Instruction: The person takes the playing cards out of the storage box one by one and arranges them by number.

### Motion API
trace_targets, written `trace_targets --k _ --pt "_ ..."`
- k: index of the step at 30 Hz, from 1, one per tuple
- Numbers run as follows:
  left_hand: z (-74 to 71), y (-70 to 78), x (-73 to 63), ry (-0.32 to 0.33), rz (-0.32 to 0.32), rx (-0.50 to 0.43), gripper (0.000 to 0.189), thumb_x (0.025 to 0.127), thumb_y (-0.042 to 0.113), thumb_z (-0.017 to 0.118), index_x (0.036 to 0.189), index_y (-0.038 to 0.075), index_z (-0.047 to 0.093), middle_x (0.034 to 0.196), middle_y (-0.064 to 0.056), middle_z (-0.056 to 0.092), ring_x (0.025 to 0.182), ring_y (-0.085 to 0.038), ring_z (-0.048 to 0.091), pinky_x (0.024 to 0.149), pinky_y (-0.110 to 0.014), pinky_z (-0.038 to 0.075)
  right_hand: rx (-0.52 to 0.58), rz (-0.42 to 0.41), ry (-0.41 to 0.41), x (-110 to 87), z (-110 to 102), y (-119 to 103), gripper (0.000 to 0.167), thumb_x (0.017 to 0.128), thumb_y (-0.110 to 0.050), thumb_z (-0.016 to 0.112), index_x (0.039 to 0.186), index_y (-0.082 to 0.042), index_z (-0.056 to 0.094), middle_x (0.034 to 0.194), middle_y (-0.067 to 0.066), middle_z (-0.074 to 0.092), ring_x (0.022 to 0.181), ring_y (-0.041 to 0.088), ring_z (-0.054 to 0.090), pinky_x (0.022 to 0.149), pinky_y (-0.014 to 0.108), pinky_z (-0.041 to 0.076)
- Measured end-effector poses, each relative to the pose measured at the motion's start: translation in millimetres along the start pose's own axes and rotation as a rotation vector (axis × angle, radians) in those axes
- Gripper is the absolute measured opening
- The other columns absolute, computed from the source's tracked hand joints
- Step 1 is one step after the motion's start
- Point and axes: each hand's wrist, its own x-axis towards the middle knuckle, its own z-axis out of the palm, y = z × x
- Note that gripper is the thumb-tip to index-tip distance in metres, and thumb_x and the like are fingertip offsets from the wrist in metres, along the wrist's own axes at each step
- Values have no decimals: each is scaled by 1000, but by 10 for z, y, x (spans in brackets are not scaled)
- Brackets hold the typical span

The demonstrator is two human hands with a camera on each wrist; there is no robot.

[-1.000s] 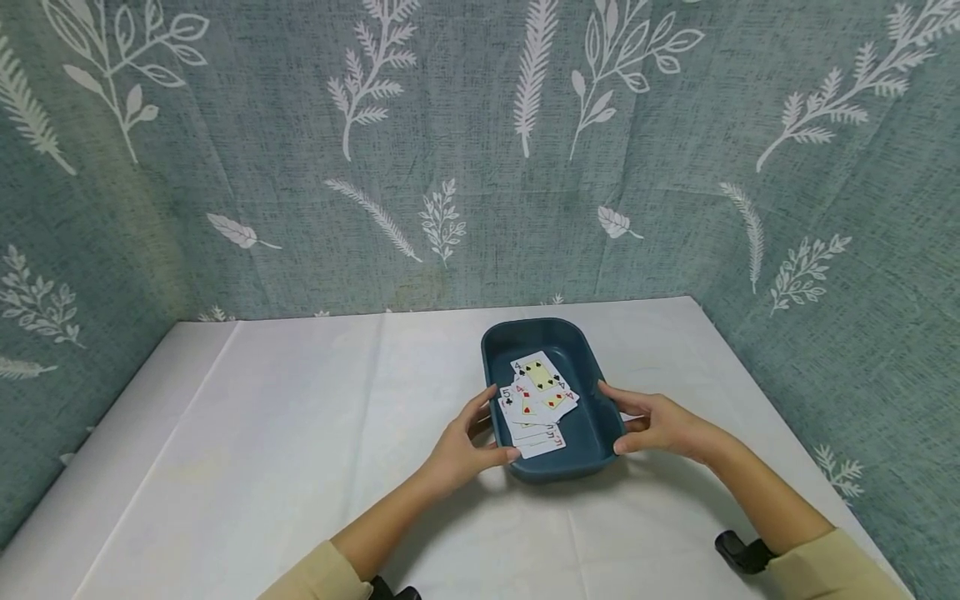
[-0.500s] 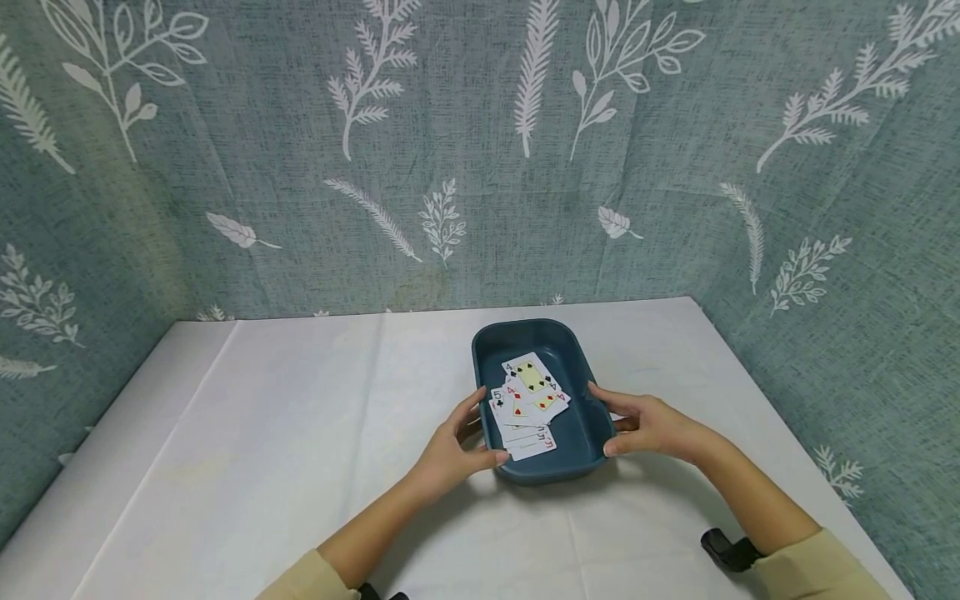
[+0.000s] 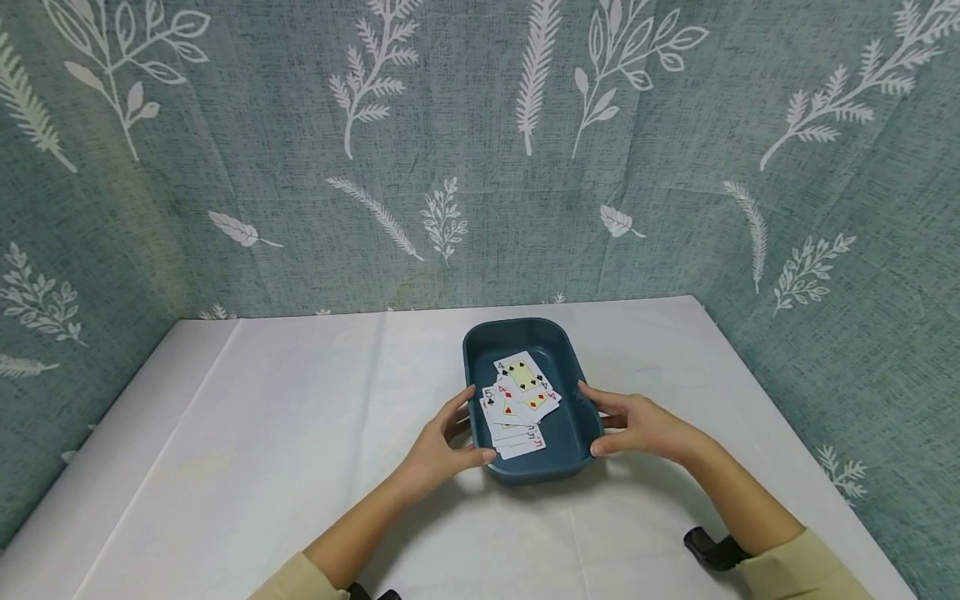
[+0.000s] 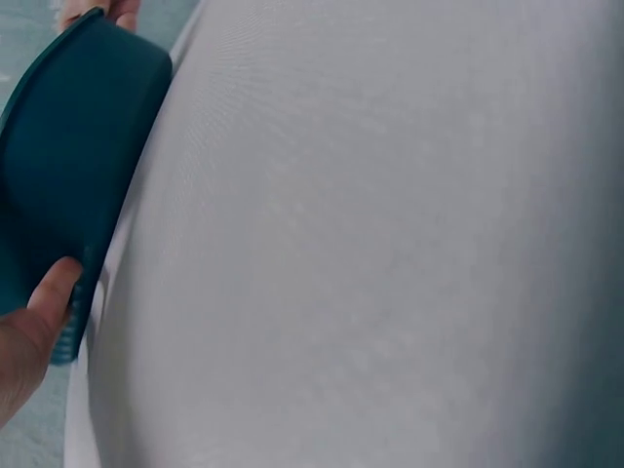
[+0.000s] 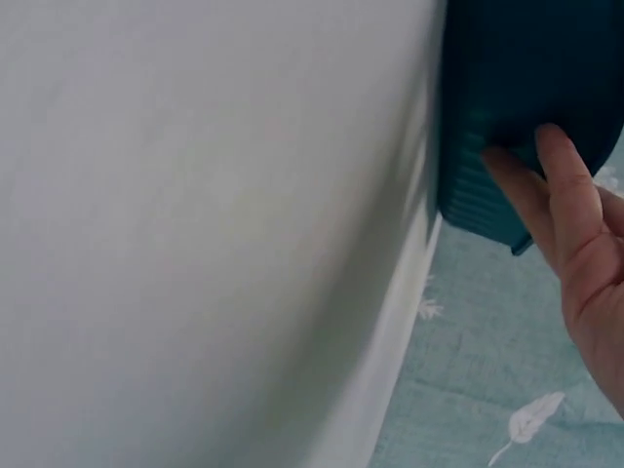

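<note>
A dark blue plastic tray (image 3: 567,443) with rounded corners sits between my two hands in the head view. Several playing cards (image 3: 517,404) lie face up and overlapping inside it, among them fours and a five of clubs. My left hand (image 3: 438,446) grips the left side, thumb at the near-left rim. On the opposite side my right hand (image 3: 637,427) holds the tray, thumb at the near-right corner. Close up in the left wrist view, the tray wall (image 4: 83,127) has a finger on it. Fingertips (image 5: 556,141) press the ribbed outer wall in the right wrist view.
White cloth (image 3: 262,433) covers the table, which stretches far to the left of the tray. Green leaf-print fabric (image 3: 480,167) hangs behind the back edge and along both sides. Black bands (image 3: 716,550) show at the wrists, beside beige sleeves.
Both hands have moved the tray slightly leftward, with the cards riding inside it. The grip on each side looks the same.
</note>
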Motion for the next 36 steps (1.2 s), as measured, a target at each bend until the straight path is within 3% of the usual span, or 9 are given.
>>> trace_targets --k 14,26,36 --pt "-91 5 -12 -8 -1 -14 90 75 12 80 149 17 28 147 -19 37 131 -38 41 102 -49 40 30 7 9 33 66 -40 89 80 -20 77 149 -1 22 150 27 25 124 43 47 93 40 49" --pt "-190 -26 -44 27 -53 13 92 74 13 81 149 21 29 146 -16 40 130 -37 43 98 -46 44 56 5 28 121 167 -56 89 79 -20 78 148 -1 25 148 25 29 122 41 49 90 36 51" --pt "-326 -32 -76 14 -40 17 90 75 12 80 149 20 29 146 -16 39 131 -37 41 102 -48 40 32 38 63 185 245 -131 90 76 -24 80 148 -4 29 147 24 32 120 41 51 91 43 50"
